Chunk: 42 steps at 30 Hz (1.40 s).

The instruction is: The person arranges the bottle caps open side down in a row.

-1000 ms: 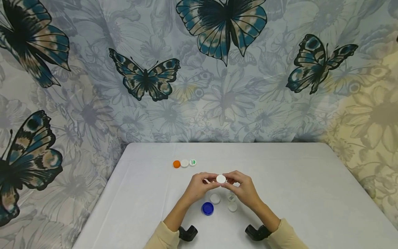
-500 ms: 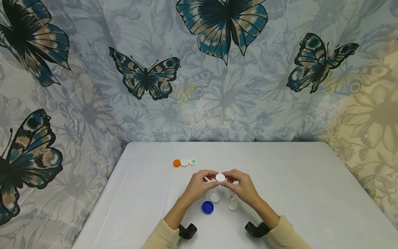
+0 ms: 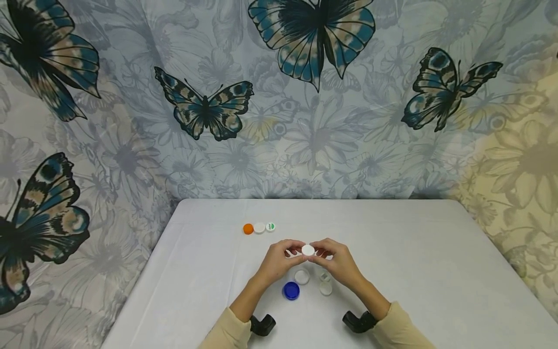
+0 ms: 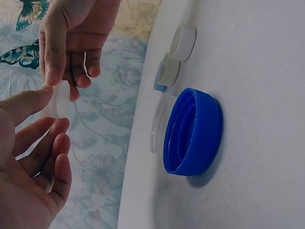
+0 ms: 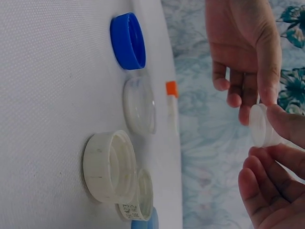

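Note:
Both hands hold one white bottle cap (image 3: 308, 250) over the table, pinching its rim from opposite sides between thumb and fingers. My left hand (image 3: 280, 261) is on its left, my right hand (image 3: 339, 261) on its right. The left wrist view shows the cap (image 4: 60, 99) tilted on edge between the fingertips. Below the hands lie a blue cap (image 3: 291, 291), a clear lid (image 3: 302, 277), a white cap (image 3: 325, 289) and a smaller pale cap (image 3: 324, 277). In the right wrist view the blue cap (image 5: 127, 42) lies with its hollow side up.
Farther back on the white table (image 3: 418, 261), an orange cap (image 3: 248, 229), a white cap (image 3: 259, 228) and a white cap with a green mark (image 3: 271, 227) form a row. A butterfly-patterned backdrop (image 3: 279, 145) rises behind the table. Black wrist mounts (image 3: 263, 325) hang below both wrists.
The held cap has shifted a little to the left, with the right hand moving slightly along. Both hands keep their grip, and the caps on the table have stayed put.

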{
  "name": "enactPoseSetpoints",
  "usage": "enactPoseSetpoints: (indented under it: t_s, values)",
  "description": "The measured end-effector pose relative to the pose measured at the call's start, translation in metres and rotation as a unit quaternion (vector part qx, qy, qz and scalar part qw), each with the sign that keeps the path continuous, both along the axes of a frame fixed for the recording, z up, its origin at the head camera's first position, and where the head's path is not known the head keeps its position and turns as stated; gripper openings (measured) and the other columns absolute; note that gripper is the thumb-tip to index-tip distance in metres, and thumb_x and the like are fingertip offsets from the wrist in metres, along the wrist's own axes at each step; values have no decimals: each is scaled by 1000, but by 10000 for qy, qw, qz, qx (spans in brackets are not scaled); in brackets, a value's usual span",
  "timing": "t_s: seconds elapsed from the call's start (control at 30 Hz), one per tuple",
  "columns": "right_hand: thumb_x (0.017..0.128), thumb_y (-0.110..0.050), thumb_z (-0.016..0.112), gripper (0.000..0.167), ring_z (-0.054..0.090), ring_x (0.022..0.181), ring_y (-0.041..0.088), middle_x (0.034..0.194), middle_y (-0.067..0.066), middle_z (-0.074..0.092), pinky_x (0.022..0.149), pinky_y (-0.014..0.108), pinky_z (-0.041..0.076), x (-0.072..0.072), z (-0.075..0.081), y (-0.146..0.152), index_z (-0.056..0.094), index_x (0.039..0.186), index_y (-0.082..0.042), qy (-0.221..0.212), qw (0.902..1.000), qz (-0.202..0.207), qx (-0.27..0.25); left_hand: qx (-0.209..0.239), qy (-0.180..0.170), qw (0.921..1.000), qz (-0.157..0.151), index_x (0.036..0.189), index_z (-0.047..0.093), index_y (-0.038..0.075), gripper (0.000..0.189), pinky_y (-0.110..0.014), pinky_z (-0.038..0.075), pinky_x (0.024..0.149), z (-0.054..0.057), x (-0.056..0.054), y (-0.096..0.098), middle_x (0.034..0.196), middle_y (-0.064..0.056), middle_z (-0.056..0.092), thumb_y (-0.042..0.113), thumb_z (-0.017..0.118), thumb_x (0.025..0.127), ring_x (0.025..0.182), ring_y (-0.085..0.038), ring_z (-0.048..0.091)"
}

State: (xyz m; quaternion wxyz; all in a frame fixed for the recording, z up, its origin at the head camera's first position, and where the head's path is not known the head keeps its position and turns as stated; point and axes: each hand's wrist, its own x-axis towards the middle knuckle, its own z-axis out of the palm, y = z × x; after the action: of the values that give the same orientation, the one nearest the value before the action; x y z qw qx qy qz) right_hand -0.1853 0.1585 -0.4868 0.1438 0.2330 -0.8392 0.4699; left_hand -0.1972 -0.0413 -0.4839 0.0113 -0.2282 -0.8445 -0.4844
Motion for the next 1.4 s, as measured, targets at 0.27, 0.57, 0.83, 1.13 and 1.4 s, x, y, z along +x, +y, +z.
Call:
enactPoseSetpoints:
  t_s: [0.27,0.57,0.83,1.13,1.4]
  values:
    - [77,-11,80,28,63,76,13,89,4,71,66,22,55,-3,0,-1,73,102,-2,-150,9998,-57,147,-21,10,10000,66,111,71,7,32,-25,51,75,-3,-5,0,97,-5,72,25,75,85,88,-19,63]
    - [77,-9,80,28,64,74,16,87,6,71,65,25,55,-13,1,-3,72,103,2,-208,9990,20,397,-213,14,9996,157,110,71,8,31,-22,50,75,-6,-12,0,96,-4,73,25,76,85,87,-17,62]
    - [78,-10,80,29,59,71,7,83,7,69,65,22,53,-33,3,-6,73,103,2,-372,9964,88,754,-320,100,9990,280,109,72,7,30,-20,50,73,-9,-29,-1,97,-5,74,24,76,84,87,-17,63]
    - [79,-9,79,27,61,73,13,84,7,69,66,22,52,-60,2,-14,73,103,1,-505,9928,185,1070,-534,15,9977,417,108,72,7,30,-24,51,76,-11,-51,-6,98,-6,74,24,76,84,89,-20,65]
    - [79,-9,78,28,60,71,16,82,10,68,63,21,47,-84,1,-26,72,102,4,-542,9872,418,1439,-1048,-112,9933,471,111,70,5,30,-28,53,79,-12,-69,-14,102,-7,73,21,74,86,92,-20,66]
